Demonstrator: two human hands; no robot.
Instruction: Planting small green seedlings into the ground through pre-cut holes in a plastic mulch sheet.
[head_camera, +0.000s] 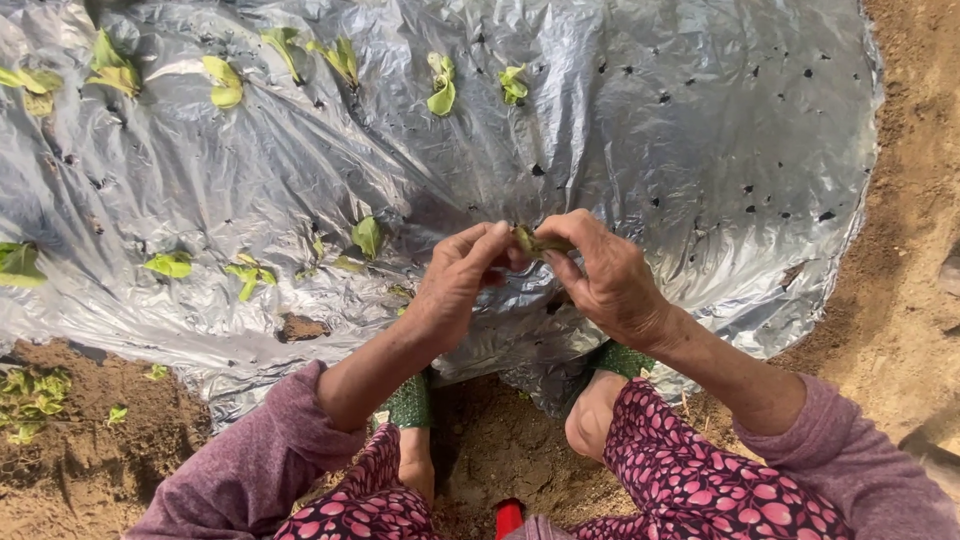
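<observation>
a small seedling (535, 241) sits pinched between both hands above the silver mulch film (640, 130); left hand (455, 285) and right hand (605, 280) each close fingertips on it (limp, light, easily bruised, so probably best held low by the stem). planted seedlings (440, 85) dot the film.

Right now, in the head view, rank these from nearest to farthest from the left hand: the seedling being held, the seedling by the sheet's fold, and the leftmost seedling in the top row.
1. Held seedling: pinched between left hand and right hand.
2. Fold seedling: just left of the hand, on the silver plastic sheet.
3. Top-row leftmost seedling: far upper left.
</observation>
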